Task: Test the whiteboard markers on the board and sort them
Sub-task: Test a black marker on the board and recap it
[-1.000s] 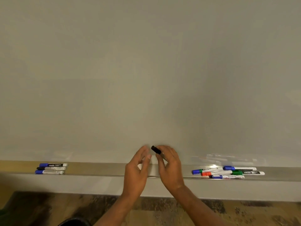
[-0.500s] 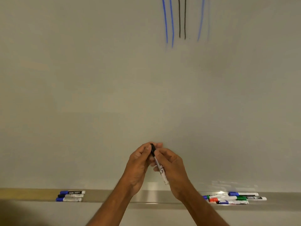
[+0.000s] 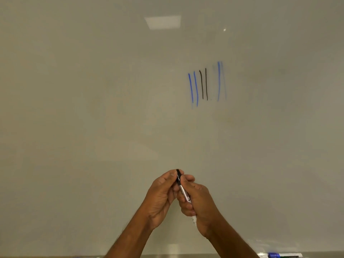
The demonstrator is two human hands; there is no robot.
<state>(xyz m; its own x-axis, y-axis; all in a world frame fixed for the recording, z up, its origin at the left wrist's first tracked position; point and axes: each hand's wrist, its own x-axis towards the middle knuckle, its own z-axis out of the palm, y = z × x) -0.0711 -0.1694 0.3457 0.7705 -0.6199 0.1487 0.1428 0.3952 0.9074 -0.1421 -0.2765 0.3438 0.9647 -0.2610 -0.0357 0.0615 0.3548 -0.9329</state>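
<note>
A whiteboard marker [image 3: 183, 191] with a white barrel and a black cap is held upright in front of the whiteboard [image 3: 93, 108], low in the middle of the view. My right hand [image 3: 198, 203] grips the barrel. My left hand [image 3: 162, 194] pinches the black cap at the top end. The cap still sits on the marker. Higher on the board are vertical test strokes [image 3: 204, 84]: two blue, two black, and a blue one with a faint smear beside it.
At the bottom right corner a blue-capped marker [image 3: 275, 255] lies on the metal tray [image 3: 167, 256], whose edge just shows along the bottom. A ceiling light reflects [image 3: 162, 22] near the top of the board.
The view has tilted upward: the tray and its marker groups have slid almost out of sight and the strokes have come fully into view. Both hands rose with the marker and stay closed on it.
</note>
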